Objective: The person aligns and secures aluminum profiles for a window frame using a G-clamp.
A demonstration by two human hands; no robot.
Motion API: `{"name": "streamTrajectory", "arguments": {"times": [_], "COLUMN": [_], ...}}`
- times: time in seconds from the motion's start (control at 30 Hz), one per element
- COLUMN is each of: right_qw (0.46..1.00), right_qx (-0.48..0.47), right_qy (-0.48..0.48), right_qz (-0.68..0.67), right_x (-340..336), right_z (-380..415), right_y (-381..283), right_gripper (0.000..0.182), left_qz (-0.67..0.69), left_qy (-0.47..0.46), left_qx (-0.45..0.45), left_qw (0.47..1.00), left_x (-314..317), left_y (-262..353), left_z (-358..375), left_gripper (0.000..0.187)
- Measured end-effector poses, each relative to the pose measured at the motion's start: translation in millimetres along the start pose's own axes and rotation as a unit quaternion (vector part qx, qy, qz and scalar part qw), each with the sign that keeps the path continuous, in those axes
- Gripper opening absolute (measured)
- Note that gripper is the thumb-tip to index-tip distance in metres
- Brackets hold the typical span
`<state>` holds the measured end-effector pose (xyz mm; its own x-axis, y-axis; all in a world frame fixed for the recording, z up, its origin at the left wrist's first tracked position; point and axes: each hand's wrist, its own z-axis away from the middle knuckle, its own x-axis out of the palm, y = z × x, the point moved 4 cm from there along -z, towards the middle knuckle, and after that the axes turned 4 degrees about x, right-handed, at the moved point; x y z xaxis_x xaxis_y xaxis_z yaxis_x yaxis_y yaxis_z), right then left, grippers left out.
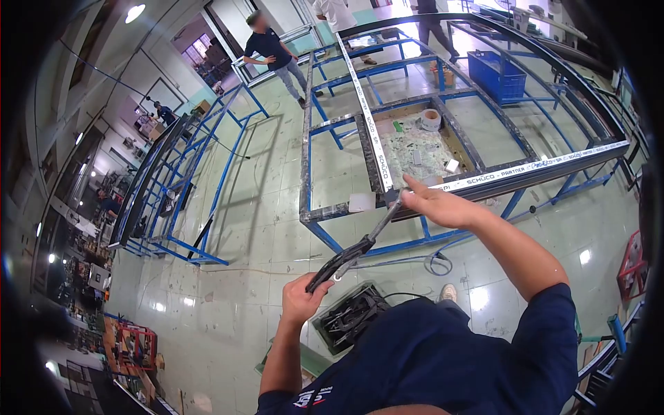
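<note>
Low at centre, my left hand [302, 297] is closed around the black handle of a long tool [360, 247] with a slim grey shaft. The shaft slants up and right to the corner of a dark profile frame [484, 181] taped in white SCHÜCO film. At that corner my right hand [443, 206] reaches over the frame, thumb up and fingers by the shaft's far end. What its fingers press on is partly hidden. A small pale block [361, 202] lies left of the corner.
A blue-legged work stand [325, 235] carries the frame; a tape roll [430, 120] and blue crate [496, 76] sit beyond. Below me is a box [351, 318] of black tools. Another blue stand [221, 183] is at left. A person [273, 52] stands at the back.
</note>
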<state>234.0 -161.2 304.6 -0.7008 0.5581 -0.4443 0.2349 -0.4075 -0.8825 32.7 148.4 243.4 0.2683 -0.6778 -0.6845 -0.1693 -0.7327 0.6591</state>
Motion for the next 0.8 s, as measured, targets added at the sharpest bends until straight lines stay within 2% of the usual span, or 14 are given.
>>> {"name": "streamTrajectory", "arguments": {"times": [0.1,0.17,0.3,0.37,0.4,0.47,0.5,0.53,0.6,0.63,0.67,0.73,0.77,0.8], "right_qw": [0.996,0.988,0.983,0.999,0.999,0.988,0.984,0.984,0.968,0.961,0.961,0.944,0.956,0.956], "right_qx": [0.058,0.131,0.153,-0.025,-0.026,-0.145,-0.138,-0.139,-0.113,-0.072,-0.071,0.026,0.037,0.036], "right_qy": [0.045,0.036,0.050,0.018,0.017,-0.016,-0.058,-0.058,-0.092,-0.100,-0.098,-0.002,-0.002,-0.001], "right_qz": [0.047,-0.072,-0.093,-0.037,-0.036,0.056,0.096,0.094,0.206,0.249,0.250,0.328,0.293,0.292], "right_x": [9.5,16.4,15.5,17.5,17.1,17.7,16.6,13.2,7.7,5.1,4.9,-2.5,-4.8,-4.8], "right_z": [-3.8,-12.4,-12.6,-21.2,-16.8,4.0,9.7,14.4,23.2,20.8,14.1,2.8,-3.7,-5.6], "right_y": [-15.3,-4.1,-0.6,-1.5,-5.6,-30.5,-32.8,-30.1,-16.7,-5.3,1.4,13.5,11.4,9.5], "right_gripper": [0.078,0.075,0.062,0.047,0.047,0.040,0.043,0.043,0.050,0.057,0.057,0.063,0.054,0.054], "left_qz": [-0.005,-0.002,-0.024,-0.086,-0.086,-0.109,-0.111,-0.096,-0.081,-0.058,-0.034,-0.023,-0.013,-0.014], "left_qy": [0.002,0.021,0.036,0.030,0.032,0.031,0.031,0.027,0.024,0.022,0.019,0.012,0.008,0.008], "left_qx": [-0.022,0.002,0.013,0.050,0.049,0.050,0.049,0.022,-0.002,-0.037,-0.072,-0.048,-0.023,-0.022], "left_qw": [1.000,1.000,0.999,0.995,0.995,0.992,0.992,0.995,0.996,0.997,0.997,0.999,1.000,1.000], "left_x": [1.1,-0.3,-0.6,-0.5,-0.2,1.9,1.5,0.3,-1.4,-1.9,-1.0,-1.5,-1.5,0.2], "left_y": [-2.9,-4.8,0.0,1.5,1.2,2.0,2.8,1.5,-3.8,-12.3,-17.8,-5.0,0.9,1.7], "left_z": [3.8,7.1,10.4,11.8,12.2,13.7,15.2,16.2,18.1,21.3,22.8,18.6,17.0,16.6], "left_gripper": [0.019,0.019,0.021,0.023,0.023,0.025,0.025,0.025,0.024,0.023,0.022,0.022,0.021,0.021]}}
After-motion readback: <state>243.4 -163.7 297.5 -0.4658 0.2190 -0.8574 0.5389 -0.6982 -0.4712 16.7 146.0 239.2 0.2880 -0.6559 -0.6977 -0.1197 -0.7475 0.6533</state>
